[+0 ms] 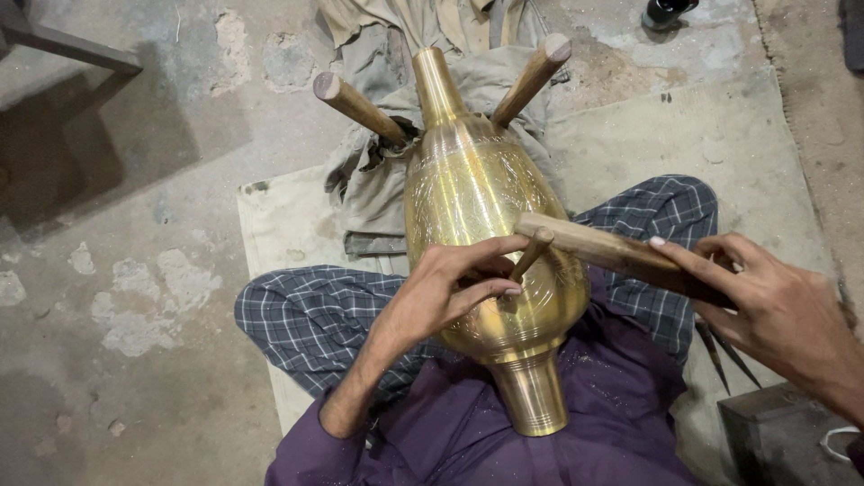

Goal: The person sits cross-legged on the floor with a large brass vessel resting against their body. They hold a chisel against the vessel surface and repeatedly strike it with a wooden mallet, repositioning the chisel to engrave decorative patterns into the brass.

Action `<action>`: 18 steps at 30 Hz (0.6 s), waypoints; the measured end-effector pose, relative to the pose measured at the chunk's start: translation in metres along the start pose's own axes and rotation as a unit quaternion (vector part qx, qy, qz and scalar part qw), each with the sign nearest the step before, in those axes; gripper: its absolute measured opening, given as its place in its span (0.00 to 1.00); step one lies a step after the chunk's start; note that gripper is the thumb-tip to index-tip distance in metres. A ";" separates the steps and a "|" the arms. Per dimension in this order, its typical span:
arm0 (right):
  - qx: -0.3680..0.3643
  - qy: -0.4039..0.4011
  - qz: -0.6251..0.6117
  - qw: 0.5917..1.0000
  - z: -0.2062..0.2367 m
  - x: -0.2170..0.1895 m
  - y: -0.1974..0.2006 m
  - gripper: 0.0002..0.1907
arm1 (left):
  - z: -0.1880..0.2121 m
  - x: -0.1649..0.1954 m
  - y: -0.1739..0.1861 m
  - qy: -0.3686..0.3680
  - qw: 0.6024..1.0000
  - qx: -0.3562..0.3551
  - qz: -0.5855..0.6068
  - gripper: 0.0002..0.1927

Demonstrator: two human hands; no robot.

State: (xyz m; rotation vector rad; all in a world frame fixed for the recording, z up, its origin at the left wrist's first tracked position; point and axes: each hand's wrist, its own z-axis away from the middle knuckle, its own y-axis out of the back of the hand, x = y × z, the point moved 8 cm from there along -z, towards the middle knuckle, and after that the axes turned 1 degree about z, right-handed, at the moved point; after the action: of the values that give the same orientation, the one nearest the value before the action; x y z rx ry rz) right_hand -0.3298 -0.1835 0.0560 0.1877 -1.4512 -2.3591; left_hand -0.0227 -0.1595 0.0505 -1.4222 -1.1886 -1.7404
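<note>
A concrete floor [135,297] fills the view, with a pale mat [288,225] spread across it from 9 to 3 o'clock. At the centre a large brass vase [468,207] is laid on its side across a lap in checked cloth [315,315], its neck pointing to 12 o'clock and its foot to 6 o'clock. The neck is cradled between two wooden pegs [355,106] padded with crumpled rags [378,198]. Fine engraved lines are seen over the upper belly, while the lower shoulder and foot look plain, so the engraving is judged partly done. At 3 o'clock a wooden mallet [603,250] is gripped by the closed right hand [765,306]. At the centre a slim chisel [531,255] is pinched in the fingertips of the left hand [441,292], its tip set on the brass.
</note>
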 end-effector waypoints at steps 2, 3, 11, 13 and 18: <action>0.020 0.016 0.048 0.999 -0.002 0.002 0.001 0.43 | 0.000 0.003 0.000 -0.025 1.000 0.006 -0.014 0.28; 0.103 0.053 -0.009 0.993 0.000 0.001 0.014 0.43 | 0.001 0.002 0.000 -0.017 1.000 0.005 -0.009 0.28; 0.216 0.161 0.025 0.963 0.000 -0.003 0.053 0.40 | 0.004 0.001 -0.002 0.004 1.000 0.007 0.005 0.27; 0.266 0.126 -0.122 0.948 0.002 -0.001 0.070 0.37 | 0.007 0.005 0.002 -0.004 0.999 0.033 -0.009 0.27; 0.101 0.048 0.001 0.994 -0.012 -0.005 0.056 0.34 | 0.008 0.007 0.002 0.003 0.999 0.042 -0.006 0.27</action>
State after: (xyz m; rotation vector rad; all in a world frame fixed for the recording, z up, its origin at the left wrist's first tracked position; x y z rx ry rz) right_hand -0.3079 -0.2144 0.0991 0.3466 -1.6404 -2.1663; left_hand -0.0189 -0.1524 0.0581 -1.3616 -1.2541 -1.6823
